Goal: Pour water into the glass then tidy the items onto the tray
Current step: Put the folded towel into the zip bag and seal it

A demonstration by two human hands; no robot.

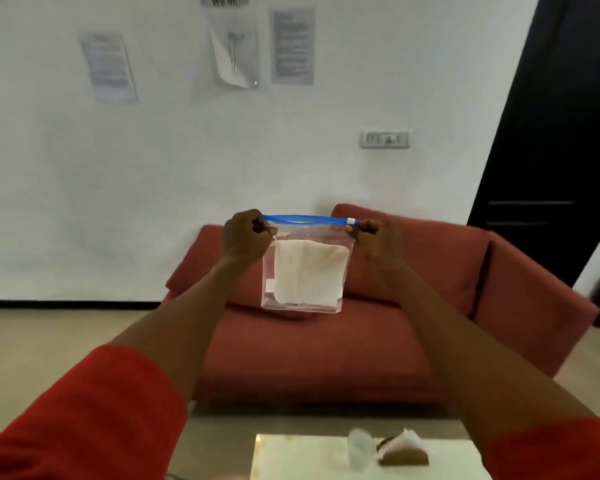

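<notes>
White wall w/ taped papers (288, 46), red sofa (378, 306) below it. Held up in front of sofa: clear zip bag (305, 268), blue seal on top, white folded cloth inside. Left hand (245, 237) fingers clenched on bag's top-left corner; right hand (374, 240) pinches top-right by white slider. Nearer than sofa, bottom edge: pale table (291, 459) w/ blurry glass (361, 450) beside napkin holder (404, 452).
</notes>
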